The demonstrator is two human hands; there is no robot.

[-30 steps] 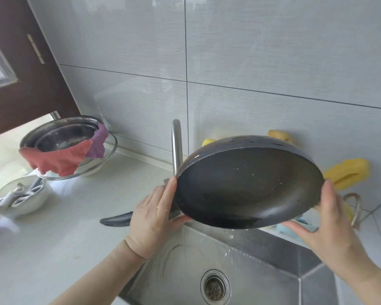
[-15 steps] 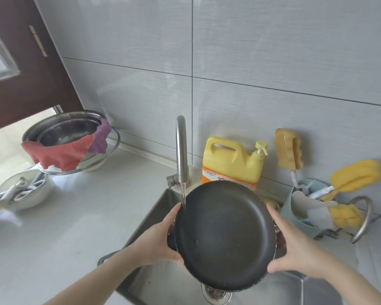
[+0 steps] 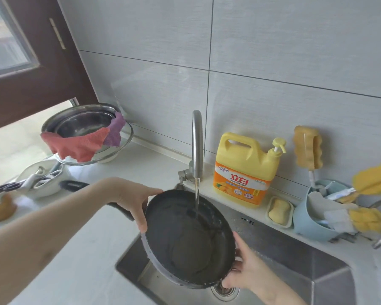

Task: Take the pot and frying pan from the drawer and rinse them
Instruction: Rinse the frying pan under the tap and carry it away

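Grey wall tiles back a pale counter (image 3: pixel 92 243) with a steel sink (image 3: pixel 295 260) set into it. Over that sink the black frying pan (image 3: pixel 185 243) is held tilted, and water (image 3: pixel 196 199) from the curved tap (image 3: pixel 197 139) streams onto its inner face. The left hand (image 3: pixel 132 197) grips the upper left rim, fingers curled over the edge; the right hand (image 3: pixel 244 269) clasps the lower right rim. A yellow detergent jug (image 3: pixel 246 170) stands just behind the sink, and a steel bowl (image 3: pixel 81 122) draped with cloths sits well to the left.
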